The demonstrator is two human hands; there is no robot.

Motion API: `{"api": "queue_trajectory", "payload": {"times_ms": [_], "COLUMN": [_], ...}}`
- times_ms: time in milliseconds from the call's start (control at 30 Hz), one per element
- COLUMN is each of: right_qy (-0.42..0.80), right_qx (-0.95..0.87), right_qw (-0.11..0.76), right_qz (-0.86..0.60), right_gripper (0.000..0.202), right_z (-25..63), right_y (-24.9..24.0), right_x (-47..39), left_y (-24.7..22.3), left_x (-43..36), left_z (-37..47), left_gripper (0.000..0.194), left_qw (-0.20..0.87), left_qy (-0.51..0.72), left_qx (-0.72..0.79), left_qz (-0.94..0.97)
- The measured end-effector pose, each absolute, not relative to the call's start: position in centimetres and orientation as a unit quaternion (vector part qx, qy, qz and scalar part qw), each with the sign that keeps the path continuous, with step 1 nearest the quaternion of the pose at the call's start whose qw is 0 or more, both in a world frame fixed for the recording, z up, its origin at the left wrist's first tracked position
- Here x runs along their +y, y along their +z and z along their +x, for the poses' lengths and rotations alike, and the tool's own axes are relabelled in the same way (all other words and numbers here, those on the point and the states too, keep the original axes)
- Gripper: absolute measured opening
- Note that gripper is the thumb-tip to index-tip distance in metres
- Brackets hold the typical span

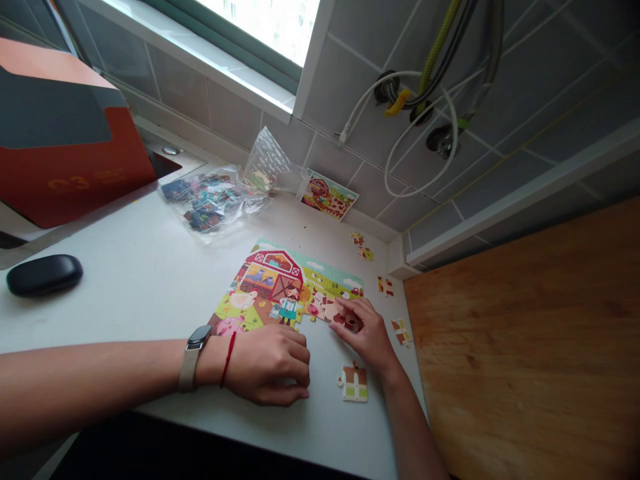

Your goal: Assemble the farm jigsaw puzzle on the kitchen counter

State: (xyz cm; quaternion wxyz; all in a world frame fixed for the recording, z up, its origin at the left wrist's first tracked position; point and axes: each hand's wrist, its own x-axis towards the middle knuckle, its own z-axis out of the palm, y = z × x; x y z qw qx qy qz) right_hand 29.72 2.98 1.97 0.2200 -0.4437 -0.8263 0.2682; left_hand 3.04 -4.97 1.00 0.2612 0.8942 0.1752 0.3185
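A partly assembled farm puzzle [273, 283] with a red barn, a farmer and a cow lies on the white table. My right hand [365, 330] is at its lower right edge, thumb and fingers around a brown-spotted cow piece [350, 321]. My left hand [273, 365], curled with the knuckles up, rests below the puzzle and hides part of its lower edge; nothing shows in it. Below my right hand lies a loose brown, white and green piece [355, 383]. More loose pieces [385, 287] lie along the table's right side.
Plastic bags of pieces [215, 200] and a picture card [327, 195] stand or lie at the back. A black mouse [45, 275] is at the left, near an orange box [75, 160]. A wooden board [525, 333] borders the right side. Cables [425, 133] hang along the tiled wall.
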Motion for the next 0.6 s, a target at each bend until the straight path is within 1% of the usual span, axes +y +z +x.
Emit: {"api": "queue_trajectory", "payload": {"times_ms": [67,133,267,300,433,600], "right_qy": [0.271,0.257,0.248,0.25,0.258,0.259], "right_qx": [-0.819,-0.814,-0.828,-0.833,-0.826,-0.821], "right_qw": [0.23,0.242,0.217,0.206,0.201,0.211], "right_qz": [-0.45,-0.462,-0.453,-0.449,-0.46,-0.463], "right_gripper": [0.036,0.035,0.056,0.057,0.049,0.051], "right_z": [29.9,30.0,30.3,30.3,30.3,30.9], "right_y": [1.9,1.9,1.9,1.9,1.7,1.9], "right_x": [3.0,3.1,3.3,3.4,3.3,3.3], "left_y": [0.9,0.7,0.8,0.8,0.9,0.7], "left_x": [-5.0,-5.1,-5.1,-5.1,-5.1,-5.1], "left_z": [3.1,3.1,3.2,3.2,3.1,3.1], "left_gripper": [0.02,0.02,0.02,0.02,0.021,0.022], "left_qw": [0.257,0.253,0.248,0.247,0.241,0.232], "left_qy": [0.311,0.306,0.311,0.312,0.308,0.3], "left_qx": [0.173,0.171,0.171,0.172,0.175,0.173], "left_qz": [0.898,0.901,0.901,0.901,0.904,0.909]}}
